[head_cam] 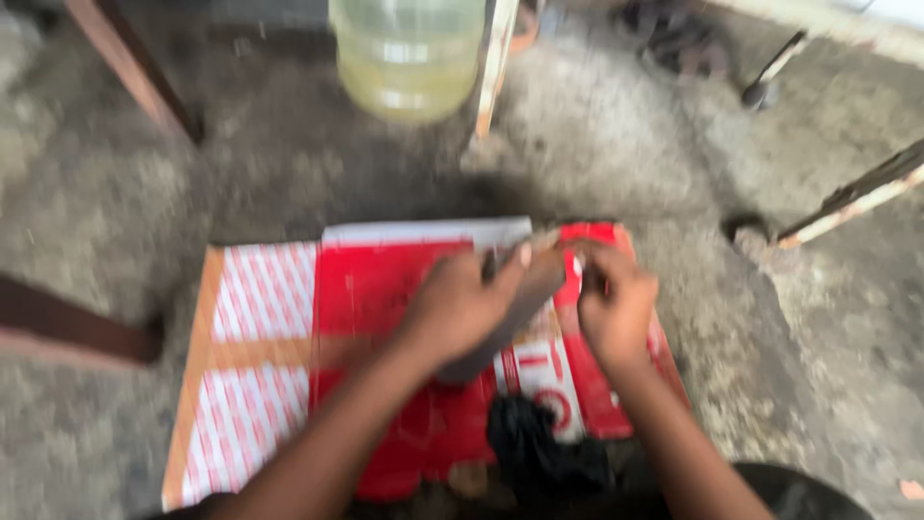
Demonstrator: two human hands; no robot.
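Both hands grip a brown strip point(520, 299): left hand point(462, 308) fingers clamped mid-length, right hand point(616, 303) pinching its 1 o'clock end (blurred), over red cardboard point(375, 289).

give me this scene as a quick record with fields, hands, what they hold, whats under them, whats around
left hand: closed around a flat brownish piece, too blurred to identify
right hand: pinching the top end of the same piece
surface under hands: red and white flattened cardboard lying on the ground
below hands: black crumpled thing, kind unclear
ground: rough grey concrete floor
top of view: clear plastic jug of yellowish liquid
image quality: motion blur throughout
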